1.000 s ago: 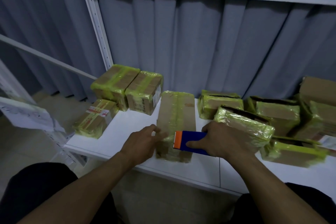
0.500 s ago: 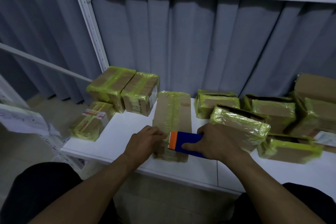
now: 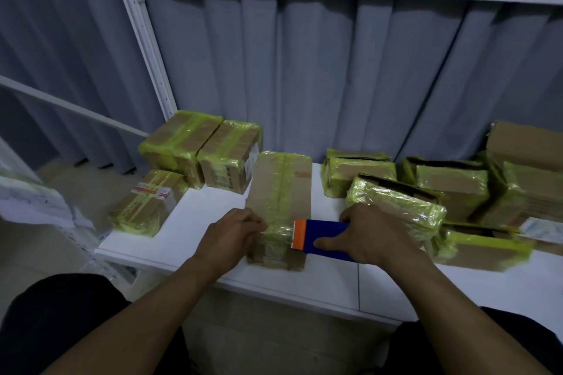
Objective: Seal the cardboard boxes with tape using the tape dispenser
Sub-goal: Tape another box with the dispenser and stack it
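The tape dispenser (image 3: 324, 241) has slid right across the near end of the middle cardboard box (image 3: 278, 189) on the white shelf (image 3: 195, 222). The right hand (image 3: 376, 234) is wrapped round its blue body (orange edge leftward), and the left hand's (image 3: 233, 236) curled fingers hold the box's near-left edge.

The scene is dim and bluish, lit softly from above. Glossy tape on the wrapped box (image 3: 396, 207) catches glare. Wide-angle distortion bends the shelf frame (image 3: 143, 39), and the right-edge boxes (image 3: 481, 248) smear slightly.
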`<state>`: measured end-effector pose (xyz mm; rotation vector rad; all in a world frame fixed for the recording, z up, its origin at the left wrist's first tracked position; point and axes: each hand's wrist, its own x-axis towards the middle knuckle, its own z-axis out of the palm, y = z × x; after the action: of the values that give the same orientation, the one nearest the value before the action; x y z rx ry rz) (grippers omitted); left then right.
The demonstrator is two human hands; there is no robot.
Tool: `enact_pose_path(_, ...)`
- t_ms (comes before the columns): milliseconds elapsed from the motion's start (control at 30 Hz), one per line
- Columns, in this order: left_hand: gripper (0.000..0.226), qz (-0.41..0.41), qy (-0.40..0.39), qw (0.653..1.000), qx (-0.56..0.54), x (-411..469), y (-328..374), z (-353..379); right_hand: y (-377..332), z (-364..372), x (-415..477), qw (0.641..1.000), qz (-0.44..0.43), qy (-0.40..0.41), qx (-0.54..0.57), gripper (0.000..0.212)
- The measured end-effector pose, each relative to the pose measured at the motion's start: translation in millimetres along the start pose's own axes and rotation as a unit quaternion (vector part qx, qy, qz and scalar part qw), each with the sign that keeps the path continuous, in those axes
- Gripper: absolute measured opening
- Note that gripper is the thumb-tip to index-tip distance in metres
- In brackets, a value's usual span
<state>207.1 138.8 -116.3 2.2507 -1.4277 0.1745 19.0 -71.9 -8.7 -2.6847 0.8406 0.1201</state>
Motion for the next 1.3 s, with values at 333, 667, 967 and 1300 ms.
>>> enact_pose_path(333, 0.043, -0.004, -0.009, 1.0, 0.004, 3.7, 4.1, -11.2, -13.4, 18.6, 7.2, 0.999, -0.033, 0.01, 0.019, 0.061)
enact_pose_path(667, 0.029, -0.032, -0.022, 0.999, 0.007, 4.2, 0.1, 11.7, -13.8, 11.8, 0.1, 0.998, -0.042, 0.002, 0.037, 0.055)
enact_pose_path(967, 0.03, -0.063, -0.057, 0.994, -0.071, 4.9, -5.8, 13.1, 15.4, 10.3, 1.8, 1.0, -0.017, 0.023, 0.006, 0.062)
enact_pose_path(1300, 0.035, -0.018, -0.071, 0.996, 0.055, 6.4, 20.8, 14.7, 13.5, 17.8, 6.6, 1.0, -0.017, 0.013, 0.0, 0.063)
